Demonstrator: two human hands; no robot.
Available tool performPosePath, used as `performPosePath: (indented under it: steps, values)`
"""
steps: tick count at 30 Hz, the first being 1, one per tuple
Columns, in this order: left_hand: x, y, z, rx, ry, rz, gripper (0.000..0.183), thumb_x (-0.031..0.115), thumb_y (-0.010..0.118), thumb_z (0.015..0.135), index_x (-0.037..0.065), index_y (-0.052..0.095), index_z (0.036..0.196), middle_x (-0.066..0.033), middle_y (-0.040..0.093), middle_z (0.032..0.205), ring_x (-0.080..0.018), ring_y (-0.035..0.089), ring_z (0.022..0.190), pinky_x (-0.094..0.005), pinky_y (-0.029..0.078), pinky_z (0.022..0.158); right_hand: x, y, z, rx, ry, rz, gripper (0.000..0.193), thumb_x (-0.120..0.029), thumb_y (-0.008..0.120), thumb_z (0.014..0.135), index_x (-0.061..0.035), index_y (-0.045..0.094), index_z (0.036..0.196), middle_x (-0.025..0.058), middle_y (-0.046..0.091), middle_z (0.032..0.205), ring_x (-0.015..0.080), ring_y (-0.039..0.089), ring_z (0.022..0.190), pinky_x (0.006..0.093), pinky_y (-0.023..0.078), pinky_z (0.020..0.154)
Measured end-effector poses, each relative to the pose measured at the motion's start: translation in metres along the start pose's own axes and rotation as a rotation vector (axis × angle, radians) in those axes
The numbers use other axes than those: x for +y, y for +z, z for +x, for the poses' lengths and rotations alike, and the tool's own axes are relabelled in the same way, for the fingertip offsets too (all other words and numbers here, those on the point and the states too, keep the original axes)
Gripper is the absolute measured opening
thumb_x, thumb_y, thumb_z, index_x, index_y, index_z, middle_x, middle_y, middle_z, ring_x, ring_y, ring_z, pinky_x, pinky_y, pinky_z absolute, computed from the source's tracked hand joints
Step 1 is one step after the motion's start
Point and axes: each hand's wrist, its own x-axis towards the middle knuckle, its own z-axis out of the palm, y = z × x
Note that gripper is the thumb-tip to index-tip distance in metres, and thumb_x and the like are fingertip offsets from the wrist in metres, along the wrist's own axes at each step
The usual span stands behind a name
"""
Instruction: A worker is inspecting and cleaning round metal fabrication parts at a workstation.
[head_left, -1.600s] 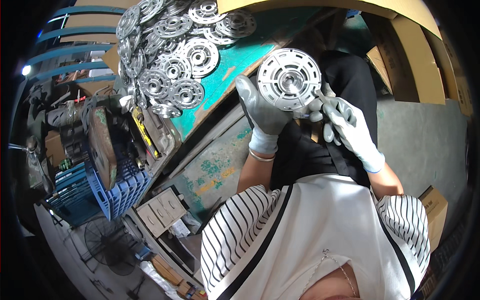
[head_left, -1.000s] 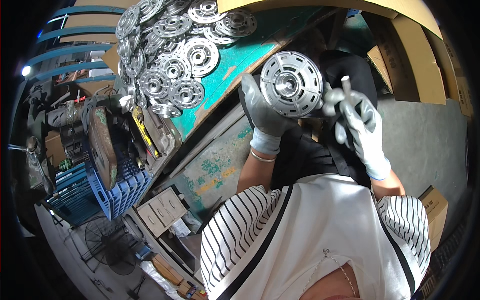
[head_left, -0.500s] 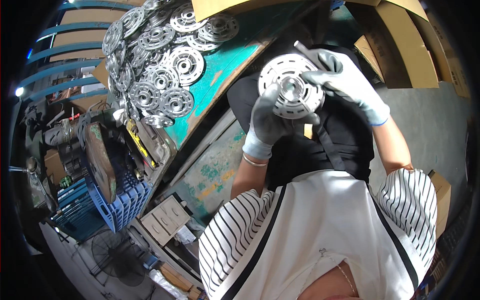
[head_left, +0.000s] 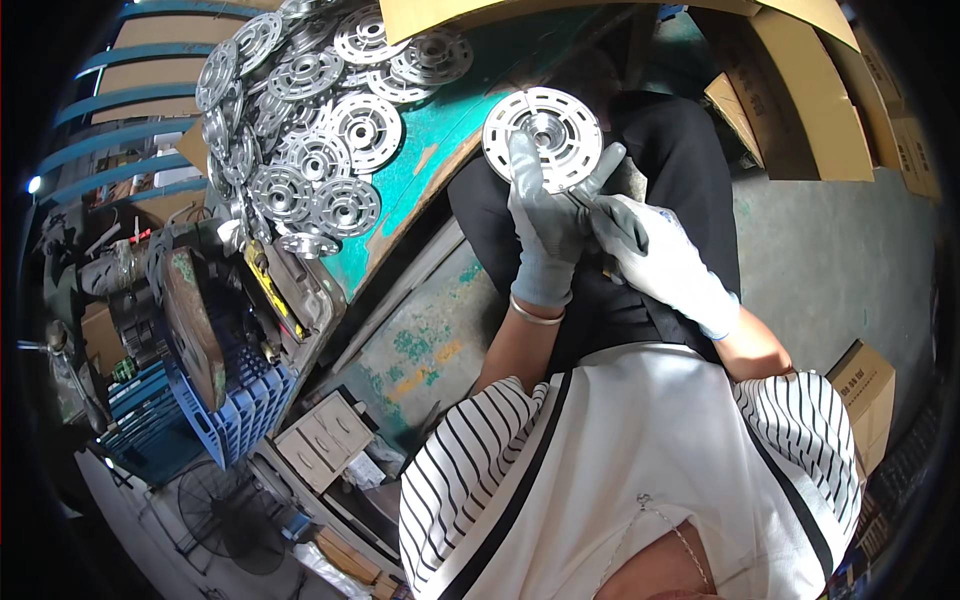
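Observation:
A round silver metal flange disc (head_left: 570,125), with slots around it and a raised hub, is held over my lap in my gloved left hand (head_left: 548,215). My left thumb lies across its face, and other fingers reach round its lower right edge. My gloved right hand (head_left: 645,245) is closed at the disc's lower rim, beside the left fingers. What it grips is mostly hidden by the fingers; a greyish piece shows just above them.
Many similar metal discs (head_left: 367,132) are heaped on the green worktable (head_left: 400,205) to the left. Cardboard boxes (head_left: 800,90) stand at the far right. A rusty machine (head_left: 195,325), a blue plastic crate (head_left: 235,410) and a fan (head_left: 235,510) are at the left.
The disc has moved up and left, its face turned more toward me. My right hand has come off the disc's upper right side, down to its lower rim; the rod seen in it is now hidden.

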Motion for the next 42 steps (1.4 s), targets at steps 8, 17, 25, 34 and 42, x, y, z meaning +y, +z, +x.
performPosePath:
  steps: [8,17,25,34,42]
  values:
    - [0.000,0.027,-0.007,0.086,0.050,0.155,0.057,0.049,0.029,0.099,0.000,0.042,0.125,-0.0179,0.060,0.109,-0.0284,0.066,0.090,-0.0413,0.061,0.069,0.003,0.004,0.003,0.112,-0.095,-0.120,0.011,-0.013,0.060,0.086,-0.0026,0.056,0.087,0.0184,0.058,0.072,0.0389,0.058,0.068,0.0438,0.046,0.059]
    - [-0.012,0.007,-0.002,0.108,-0.013,0.173,0.056,0.046,0.036,0.099,-0.002,0.041,0.127,-0.0167,0.059,0.108,-0.0320,0.066,0.089,-0.0411,0.058,0.078,0.011,0.008,0.002,0.127,-0.108,-0.194,0.008,-0.010,0.059,0.084,-0.0032,0.056,0.085,0.0181,0.057,0.072,0.0382,0.059,0.069,0.0453,0.046,0.060]
    - [-0.006,0.015,-0.002,0.077,0.042,0.152,0.060,0.048,0.038,0.098,-0.002,0.032,0.131,-0.0164,0.056,0.111,-0.0343,0.066,0.090,-0.0386,0.059,0.071,0.016,0.008,-0.001,0.133,-0.121,-0.153,0.015,-0.011,0.061,0.082,-0.0039,0.058,0.095,0.0172,0.059,0.075,0.0372,0.059,0.069,0.0440,0.047,0.060]
    - [-0.009,0.012,-0.008,0.029,-0.011,0.362,0.062,0.052,0.040,0.095,0.000,0.036,0.128,-0.0270,0.060,0.106,-0.0269,0.059,0.047,-0.0337,0.049,0.037,0.014,0.008,0.003,0.135,-0.079,-0.158,0.012,-0.008,0.061,0.081,-0.0048,0.061,0.092,0.0167,0.060,0.072,0.0371,0.060,0.069,0.0428,0.048,0.060]
    - [-0.005,0.018,-0.008,0.083,-0.035,0.242,0.068,0.060,0.037,0.093,0.001,0.039,0.126,-0.0275,0.061,0.106,-0.0247,0.056,0.044,-0.0312,0.048,0.041,0.021,0.013,-0.001,0.157,-0.141,-0.154,0.026,-0.009,0.058,0.087,-0.0054,0.061,0.113,0.0164,0.060,0.074,0.0277,0.060,0.060,0.0337,0.048,0.060]
